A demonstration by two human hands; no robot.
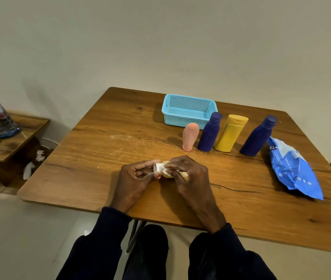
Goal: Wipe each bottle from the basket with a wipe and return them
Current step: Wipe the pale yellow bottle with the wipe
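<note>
We see that our left hand [134, 178] and right hand [188, 174] are bare, with no rings or gloves, while both arms wear long dark navy sleeves [100, 239] ending snugly at the wrists, and our legs are clad in equally dark trousers [148, 249].

You have a single view, from the wide-angle camera on your head, looking forward and steeply down over the near edge of the wooden table [104, 138], so your own sleeves and lap fill the bottom of the frame. It sits close above your left hand [134, 178] and right hand [188, 174], with the blue basket [188, 112] farther off by the wall. The lens bends the table edges outward.
</note>
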